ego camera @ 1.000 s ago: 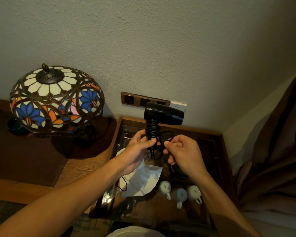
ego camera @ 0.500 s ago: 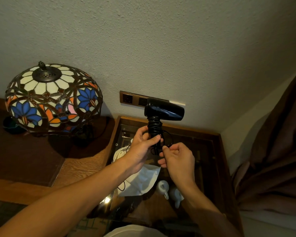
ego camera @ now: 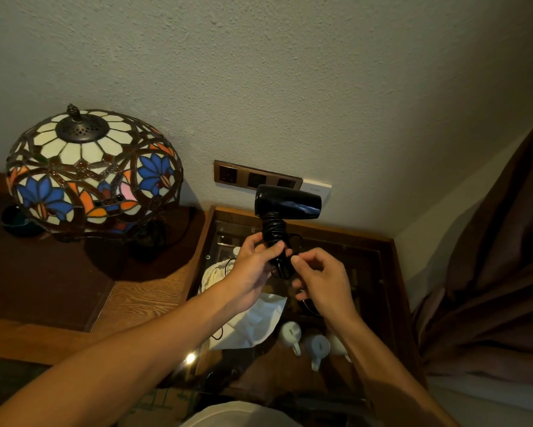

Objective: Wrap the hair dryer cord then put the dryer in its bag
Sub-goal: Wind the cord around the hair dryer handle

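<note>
Finishing the wrap, bag still to come

Nearest the camera, a white cloth bag (ego camera: 252, 322) lies open and slack on the glass-topped bench (ego camera: 391, 291), three small white cups (ego camera: 316, 343) beside it. Just above, the left hand (ego camera: 252, 266) is closed around the dryer's handle, fingers (ego camera: 274, 246) clamped over the coils. The right hand (ego camera: 323, 282) pinches the cord's loose end at the handle's foot. Beyond, the hair dryer (ego camera: 288, 201) stands upright in the air, cord (ego camera: 272, 232) wound tightly round its handle. Wrapping looks nearly done; securing the tail and bagging remain.
</note>
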